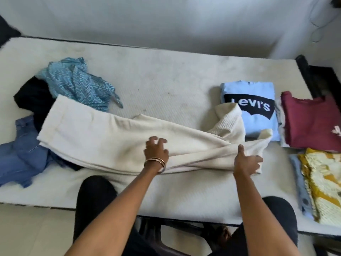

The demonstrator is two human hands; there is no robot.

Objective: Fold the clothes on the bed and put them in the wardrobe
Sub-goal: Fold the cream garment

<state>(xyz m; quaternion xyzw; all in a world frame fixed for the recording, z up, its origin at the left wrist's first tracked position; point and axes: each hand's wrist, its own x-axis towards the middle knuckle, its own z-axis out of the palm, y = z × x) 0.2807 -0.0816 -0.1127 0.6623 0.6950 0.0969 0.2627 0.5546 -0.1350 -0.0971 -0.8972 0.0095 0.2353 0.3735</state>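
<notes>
Cream trousers (103, 137) lie stretched across the bed (166, 85), legs to the left and the bunched waist end to the right. My left hand (156, 151) hovers over the middle of them with fingers spread and loosely bent, wearing bangles at the wrist. My right hand (247, 161) grips the waist end of the trousers near the right. A folded light-blue Levi's shirt (258, 100) lies just beyond, partly covered by the cream fabric.
Unfolded at left are a blue patterned garment (77, 84), a black garment (33, 97) and blue jeans (20, 154). Folded at right are a maroon top (311, 121) and a yellow-patterned piece (324, 183). A wall runs behind the bed.
</notes>
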